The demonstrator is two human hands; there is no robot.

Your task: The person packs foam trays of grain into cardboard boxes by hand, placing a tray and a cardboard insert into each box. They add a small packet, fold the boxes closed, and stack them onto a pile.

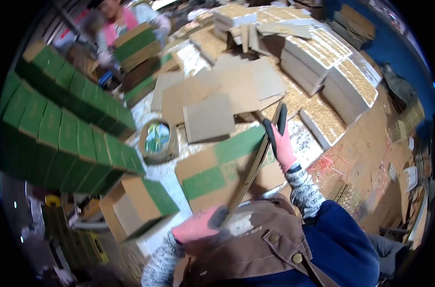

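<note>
Both my hands wear pink gloves with dark fingertips. Between them stands a folded cardboard sheet (250, 178), seen nearly edge-on and slanting from upper right to lower left. My left hand (200, 226) is closed on its near, lower end, close to my brown apron. At the far end my right hand (280, 142) grips the sheet, with dark fingertips along its edge. Underneath lies a flat green-and-brown carton (203, 182) on the work surface. Beyond it rest several loose cardboard pieces (210, 117), overlapping one another.
Rows of green cartons (69, 138) stand at the left, with an open carton (141, 203) nearer me. A round container (159, 143) holds colourful packets. White-sided blocks with tan tops (349, 88) stand at right. Another person (126, 24) is at the back left beside stacked boxes.
</note>
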